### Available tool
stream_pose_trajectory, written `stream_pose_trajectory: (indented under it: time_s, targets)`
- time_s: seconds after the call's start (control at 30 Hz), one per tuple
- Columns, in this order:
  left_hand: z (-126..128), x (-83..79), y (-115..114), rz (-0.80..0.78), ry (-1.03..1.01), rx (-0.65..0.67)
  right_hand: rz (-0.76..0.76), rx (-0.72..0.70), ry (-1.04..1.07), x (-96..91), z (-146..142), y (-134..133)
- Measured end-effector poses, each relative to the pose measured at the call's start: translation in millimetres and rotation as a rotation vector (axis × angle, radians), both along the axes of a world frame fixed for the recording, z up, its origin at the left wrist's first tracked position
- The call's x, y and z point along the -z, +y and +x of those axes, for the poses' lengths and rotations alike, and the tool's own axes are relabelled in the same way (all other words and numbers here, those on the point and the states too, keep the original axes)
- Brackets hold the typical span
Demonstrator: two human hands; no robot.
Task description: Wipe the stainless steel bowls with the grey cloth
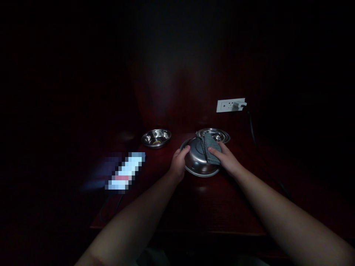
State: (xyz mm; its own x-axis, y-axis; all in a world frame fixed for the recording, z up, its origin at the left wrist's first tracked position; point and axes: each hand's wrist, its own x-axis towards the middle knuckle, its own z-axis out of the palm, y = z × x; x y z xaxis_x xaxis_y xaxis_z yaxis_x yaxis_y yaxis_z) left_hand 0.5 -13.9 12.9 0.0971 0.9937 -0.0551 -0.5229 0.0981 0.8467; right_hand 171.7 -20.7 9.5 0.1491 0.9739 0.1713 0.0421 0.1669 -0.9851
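Head view, and it's a dim one: a dark red wooden table (210, 207) with light pooled in the middle. Dead centre sits an upturned steel bowl (198, 160), tilted with its rim toward us and resting on the table. The left hand (179, 162) is on the bowl's nine o'clock edge, thumb over the rim, fingers curled and clamped on that edge to steady it. The right hand (226, 159) comes in from three o'clock, pressing a grey cloth (210, 149) flat against the bowl's outer surface; thumb lies on the cloth, fingers closed around it from behind. At one o'clock from the held bowl, just behind it and touching or nearly so, lies a second steel dish (215, 133), open side up. Over at eleven o'clock, well apart, stands a third steel bowl (155, 137), upright, with something small and yellowish inside, too dark to tell what. Up on the back panel at one o'clock there's a white wall socket (230, 105) with a plug in it, and a black cable (253, 133) dropping down the right side. At nine o'clock lies a blurred pale object (124, 173).
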Motion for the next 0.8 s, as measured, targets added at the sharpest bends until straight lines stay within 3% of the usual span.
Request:
stream_pose_trajectory:
  time_s: [0.3, 0.53, 0.8]
  targets:
    - [-1.8, -2.9, -2.4, 0.001, 0.031, -0.011, -0.037, -0.077, 0.087, -3.6, -0.4, -3.8]
    - [-2.7, -1.0, 0.4, -0.008, 0.057, 0.007, -0.036, -0.051, 0.153, -2.6, -2.3, -3.0]
    - [-3.9, 6.8, 6.3, -0.020, 0.042, 0.085, -0.063, -0.056, 0.104, -8.9, -1.3, -6.0]
